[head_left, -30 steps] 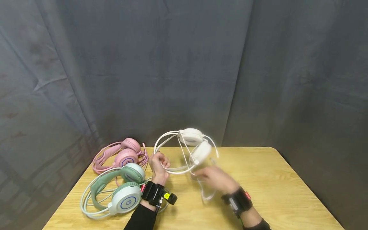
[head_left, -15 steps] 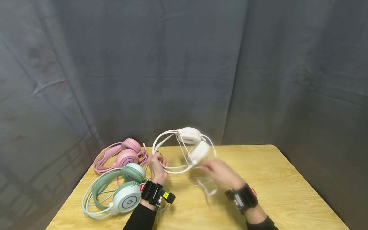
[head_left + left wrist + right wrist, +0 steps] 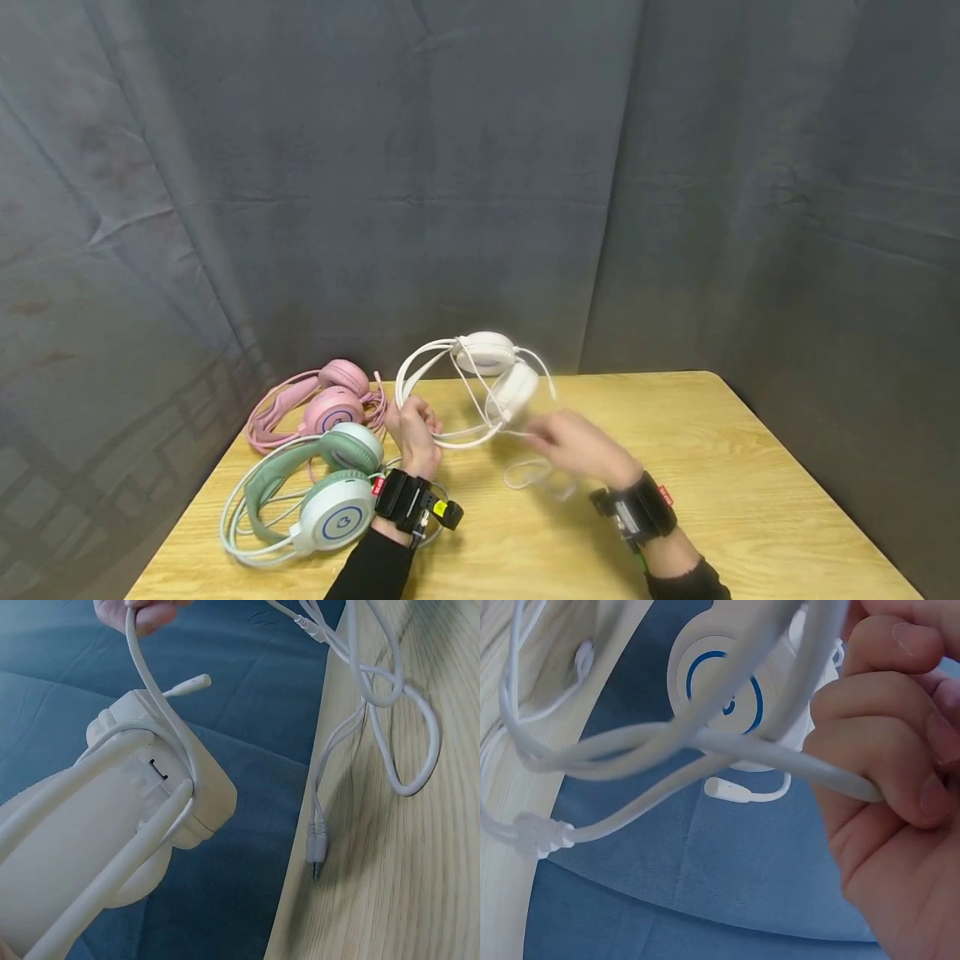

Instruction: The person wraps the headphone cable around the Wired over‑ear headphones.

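Note:
My left hand grips the headband of a white headset, held up over the table with its ear cups to the right. One side of it fills the left of the left wrist view, a cable wrapped round the band tubes by the ear cup. In the right wrist view, the curled fingers of my right hand hold the white cable. A short microphone boom sticks out beside the ear cup. The cable's loose end, with its plugs, hangs by the wooden table.
A pink headset lies at the table's back left. In front of it, close to my left wrist, is a green and white headset with its cable. The wooden table extends to the right; grey cloth hangs behind.
The right hand has moved slightly right and up, drawing the cable out from the white headset. The loose cable below has shifted and swings. My left hand keeps its grip.

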Tool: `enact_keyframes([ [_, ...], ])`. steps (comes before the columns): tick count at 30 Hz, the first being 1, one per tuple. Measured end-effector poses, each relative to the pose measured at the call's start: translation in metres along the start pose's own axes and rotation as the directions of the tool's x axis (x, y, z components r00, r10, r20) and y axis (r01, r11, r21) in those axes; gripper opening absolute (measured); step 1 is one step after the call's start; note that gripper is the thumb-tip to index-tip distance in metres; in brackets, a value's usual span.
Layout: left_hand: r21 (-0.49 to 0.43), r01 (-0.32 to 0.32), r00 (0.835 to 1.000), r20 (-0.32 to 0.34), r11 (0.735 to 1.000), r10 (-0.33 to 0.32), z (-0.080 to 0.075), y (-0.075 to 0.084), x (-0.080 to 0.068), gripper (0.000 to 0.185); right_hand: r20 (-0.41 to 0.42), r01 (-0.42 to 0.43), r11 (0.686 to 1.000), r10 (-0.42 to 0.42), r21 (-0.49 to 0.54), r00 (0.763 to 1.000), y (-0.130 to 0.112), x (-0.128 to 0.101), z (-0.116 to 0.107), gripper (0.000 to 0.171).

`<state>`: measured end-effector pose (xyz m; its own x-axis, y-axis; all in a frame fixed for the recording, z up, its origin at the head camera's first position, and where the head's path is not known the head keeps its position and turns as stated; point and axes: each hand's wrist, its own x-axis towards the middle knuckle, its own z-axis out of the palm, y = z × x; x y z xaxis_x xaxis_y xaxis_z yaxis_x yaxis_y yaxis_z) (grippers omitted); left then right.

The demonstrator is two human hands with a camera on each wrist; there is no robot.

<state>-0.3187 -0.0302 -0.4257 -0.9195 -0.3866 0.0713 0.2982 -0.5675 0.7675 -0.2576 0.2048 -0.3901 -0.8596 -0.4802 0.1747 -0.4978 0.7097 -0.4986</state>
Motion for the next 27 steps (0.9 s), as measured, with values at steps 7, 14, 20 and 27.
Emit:
enact_keyframes([
  [7,0.033,-0.021,0.999,-0.046,0.999,0.023,0.002,0.0,-0.002,0.016,-0.017,-0.006,1.0,0.006,-0.004,1.0,-0.002,0.001,-0.003,0.013],
  [14,0.172,-0.119,0.983,-0.118,0.978,0.141,0.005,0.004,-0.002,0.021,-0.059,-0.068,0.994,0.063,-0.09,0.996,0.01,0.013,-0.029,0.012],
  [20,0.234,-0.166,0.971,-0.129,0.958,0.2,0.004,0.005,-0.001,0.024,-0.125,-0.019,0.98,-0.006,-0.2,0.992,0.019,0.028,-0.06,0.013],
  [27,0.334,-0.219,0.949,-0.144,0.917,0.279,0.0,-0.002,0.01,0.015,-0.111,0.16,0.943,-0.2,-0.293,0.973,0.022,0.052,-0.072,0.013],
])
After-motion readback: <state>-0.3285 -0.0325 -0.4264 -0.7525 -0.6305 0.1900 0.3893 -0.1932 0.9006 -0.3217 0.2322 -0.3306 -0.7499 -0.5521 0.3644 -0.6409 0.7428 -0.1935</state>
